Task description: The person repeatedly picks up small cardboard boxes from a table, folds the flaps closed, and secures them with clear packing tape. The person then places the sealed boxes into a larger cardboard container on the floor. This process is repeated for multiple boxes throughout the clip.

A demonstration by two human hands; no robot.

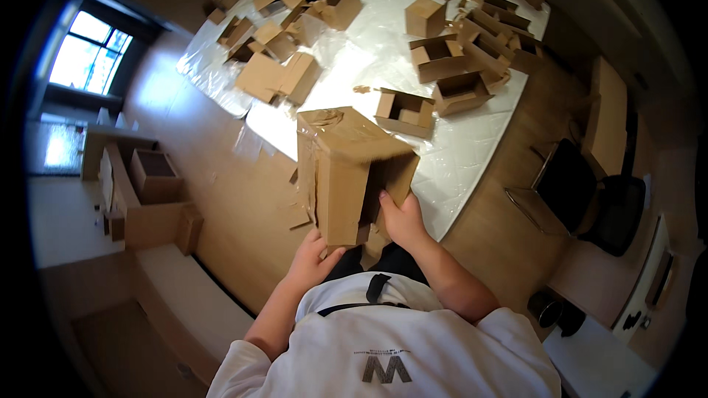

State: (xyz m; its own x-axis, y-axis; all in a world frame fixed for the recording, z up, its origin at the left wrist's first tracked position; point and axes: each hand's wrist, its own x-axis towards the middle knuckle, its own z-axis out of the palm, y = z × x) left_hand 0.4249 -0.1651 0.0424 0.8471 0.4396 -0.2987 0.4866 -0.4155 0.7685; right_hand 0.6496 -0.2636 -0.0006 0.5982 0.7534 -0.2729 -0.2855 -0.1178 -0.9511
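Note:
I hold a cardboard box [345, 188] before my waist, its opening tilted toward my right. My right hand [405, 220] grips the box's right wall, with the thumb over the rim at the dark opening. At the lower left corner, my left hand [314, 260] pinches the box's edge with thumb and fingers. Clear tape and torn, wrinkled paper show along the box's top and left side. The inside is in shadow, so its contents cannot be seen. Beyond it, an open cardboard box [406, 112] rests on a white quilted, mattress-like surface [475, 138].
Several cardboard boxes [464, 52] crowd the white surface's right side, and more boxes [279, 74] lie at its left among clear plastic film [213, 74]. A black chair [569, 188] stands on the right. Wooden furniture [149, 221] is at left; cardboard scraps [300, 220] lie on the floor.

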